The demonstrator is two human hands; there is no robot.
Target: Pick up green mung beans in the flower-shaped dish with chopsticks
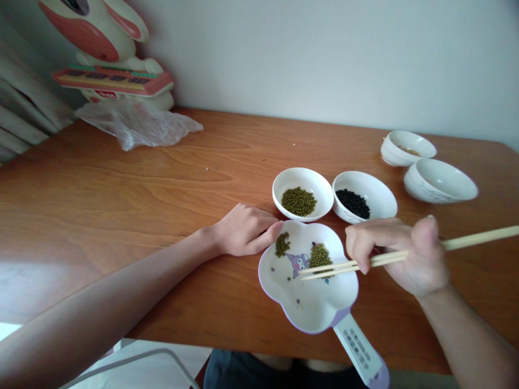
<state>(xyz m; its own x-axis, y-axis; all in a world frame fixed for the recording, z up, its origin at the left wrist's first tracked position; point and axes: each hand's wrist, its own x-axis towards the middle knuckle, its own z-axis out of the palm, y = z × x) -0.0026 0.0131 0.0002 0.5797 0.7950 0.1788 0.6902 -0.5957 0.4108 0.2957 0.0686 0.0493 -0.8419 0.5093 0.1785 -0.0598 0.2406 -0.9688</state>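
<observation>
My right hand (401,251) grips a pair of wooden chopsticks (379,260), whose tips hover over or touch the inside of a white, purple-rimmed, flower-shaped dish (312,313) with a handle. Two groups of green beans (320,256) lie in the dish, the smaller one at its upper left. My left hand (249,229) rests at the dish's upper left edge, thumb on the rim; what its curled fingers hold, if anything, is hidden. Just behind the dish are a white bowl (279,186) of green beans and a white bowl (383,197) of black beans.
Two more white bowls stand at the back right, one (391,154) with some light contents, the other (441,189) nearer. A crumpled plastic bag (141,127) and a toy keyboard figure (117,78) occupy the back left of the wooden table (121,189).
</observation>
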